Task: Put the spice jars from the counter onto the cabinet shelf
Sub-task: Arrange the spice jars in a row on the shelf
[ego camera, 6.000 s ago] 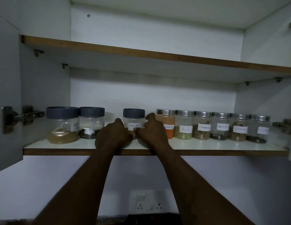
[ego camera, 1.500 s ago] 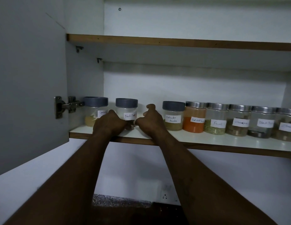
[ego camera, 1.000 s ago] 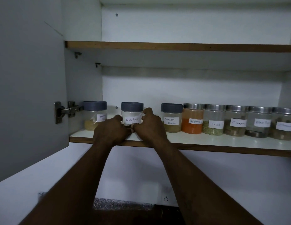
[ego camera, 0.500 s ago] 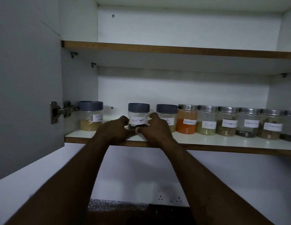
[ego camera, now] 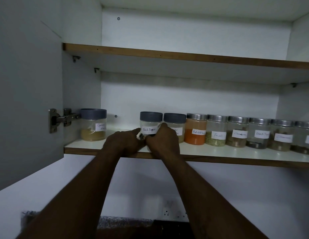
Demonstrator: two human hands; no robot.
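Black Pepper jar: clear body, grey lid, white handwritten label, upright on the lower cabinet shelf at centre frame, near the front edge. Left grip: fingers curled against the jar's lower left side, hiding its base. Right grip: closed round the lower right side, thumb up beside the label; the two grips meet in front of the jar and hold it between them. Coriander jar: grey lid, just right of the held jar, lids side by side, body partly behind the right grip. Garam Masala jar: grey lid, well apart, at the shelf's left end. Steel-lidded jars, a close row running right: Red Chilli Powder jar, Fennel jar, Cinnamon jar, others with blurred labels. Upper shelf: across upper frame. Cabinet door: open, left of frame, on a metal hinge.
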